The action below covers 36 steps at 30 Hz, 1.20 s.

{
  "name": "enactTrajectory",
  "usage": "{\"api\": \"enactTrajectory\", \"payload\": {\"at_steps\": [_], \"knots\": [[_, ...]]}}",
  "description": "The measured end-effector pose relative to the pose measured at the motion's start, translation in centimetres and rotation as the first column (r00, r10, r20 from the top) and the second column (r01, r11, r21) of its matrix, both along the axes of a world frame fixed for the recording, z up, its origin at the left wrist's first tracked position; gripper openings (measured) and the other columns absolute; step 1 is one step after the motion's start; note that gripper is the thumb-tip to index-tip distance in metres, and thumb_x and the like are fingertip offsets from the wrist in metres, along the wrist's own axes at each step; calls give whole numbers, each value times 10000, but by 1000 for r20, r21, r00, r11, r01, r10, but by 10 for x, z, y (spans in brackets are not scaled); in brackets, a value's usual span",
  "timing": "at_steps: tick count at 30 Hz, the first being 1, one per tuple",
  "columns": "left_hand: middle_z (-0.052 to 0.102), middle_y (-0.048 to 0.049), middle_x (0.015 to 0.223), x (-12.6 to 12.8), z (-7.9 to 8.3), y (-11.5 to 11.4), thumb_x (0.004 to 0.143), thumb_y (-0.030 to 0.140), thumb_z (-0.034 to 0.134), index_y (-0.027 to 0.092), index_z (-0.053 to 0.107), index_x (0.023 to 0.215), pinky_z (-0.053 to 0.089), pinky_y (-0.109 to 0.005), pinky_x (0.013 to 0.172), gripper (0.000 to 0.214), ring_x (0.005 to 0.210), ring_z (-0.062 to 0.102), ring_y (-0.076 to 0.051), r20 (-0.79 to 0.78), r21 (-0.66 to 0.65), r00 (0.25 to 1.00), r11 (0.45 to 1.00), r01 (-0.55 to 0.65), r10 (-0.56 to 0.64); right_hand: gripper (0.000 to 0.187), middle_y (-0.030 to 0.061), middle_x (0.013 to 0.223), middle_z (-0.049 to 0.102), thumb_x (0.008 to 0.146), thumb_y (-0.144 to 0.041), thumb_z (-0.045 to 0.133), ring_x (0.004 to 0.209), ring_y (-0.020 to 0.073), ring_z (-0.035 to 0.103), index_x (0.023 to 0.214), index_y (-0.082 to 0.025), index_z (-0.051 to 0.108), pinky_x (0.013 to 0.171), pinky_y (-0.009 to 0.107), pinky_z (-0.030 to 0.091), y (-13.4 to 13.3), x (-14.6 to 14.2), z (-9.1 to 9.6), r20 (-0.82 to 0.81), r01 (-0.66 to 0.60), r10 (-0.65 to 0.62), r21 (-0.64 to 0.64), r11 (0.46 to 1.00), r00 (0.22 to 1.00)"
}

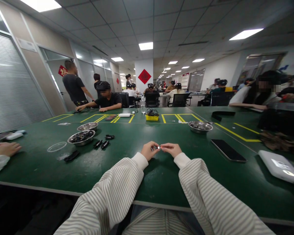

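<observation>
Just above the green table, my left hand and my right hand meet fingertip to fingertip. Between them they pinch a small part with a bright silvery face and dark edges; its kind is too small to tell. Both hands are closed on it, thumbs and index fingers pressed together. To the left lie several small black parts and another black piece. Beyond these stands a metal bowl filled with dark parts.
A second metal bowl stands behind the first, and another bowl at right. A phone and a white device lie right. The yellow box holds black cable. A neighbour's hand rests at left; people sit across.
</observation>
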<state>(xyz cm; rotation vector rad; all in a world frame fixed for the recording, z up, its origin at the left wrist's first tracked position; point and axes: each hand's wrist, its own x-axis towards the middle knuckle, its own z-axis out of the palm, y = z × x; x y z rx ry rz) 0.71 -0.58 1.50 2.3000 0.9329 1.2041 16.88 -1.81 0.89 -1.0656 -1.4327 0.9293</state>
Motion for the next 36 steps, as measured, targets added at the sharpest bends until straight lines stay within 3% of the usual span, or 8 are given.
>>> {"api": "enactTrajectory", "payload": {"at_steps": [10,16,22,26,29,33,36], "knots": [[537,9,662,0,1,-2,659,272,521,160,556,753,399,-186,566,151,542,466,-63,-83,8,996,1000,-15,16,257,50,632,639,432,-274,662,611,170,586,642,-131,625,622,303,468,2,2,-2,12,-17,18,-63,998,1000],[542,10,761,-3,3,-7,694,234,476,214,508,944,385,-191,644,253,642,487,-78,-248,167,968,986,24,18,214,19,514,603,435,-282,654,493,133,555,578,-131,604,556,277,460,2,0,-3,-26,-41,39,-75,996,999],[549,1,762,-6,3,-6,744,304,410,241,519,966,374,-181,627,256,631,494,-80,-346,230,936,973,12,70,246,32,549,611,496,-308,617,504,124,545,656,-121,634,529,258,448,2,2,-2,86,-35,38,-35,999,996],[561,-7,809,-12,2,8,746,338,403,257,505,1000,364,-190,632,285,658,506,-94,-379,221,904,968,-118,196,300,50,627,625,554,-314,574,515,112,544,778,-123,631,489,233,436,4,4,-4,113,-60,64,-39,997,992],[556,-14,870,-28,6,25,742,334,412,272,509,993,356,-205,636,277,734,514,-122,-432,209,830,935,-287,351,282,51,626,620,575,-296,554,499,97,535,783,-119,626,451,206,419,6,6,-8,116,-51,59,-65,997,992],[545,-26,892,-64,10,49,741,310,405,280,523,972,355,-225,626,262,789,510,-152,-509,187,658,818,-544,554,248,37,595,611,581,-271,542,471,82,521,761,-123,626,426,189,406,6,6,-10,136,-34,45,-78,996,990],[543,-28,892,-89,8,62,733,300,403,288,537,947,361,-234,611,253,794,507,-165,-560,166,535,718,-676,632,233,30,585,606,586,-253,530,458,76,514,754,-123,623,413,183,398,5,4,-10,144,-34,47,-92,995,988]]}}
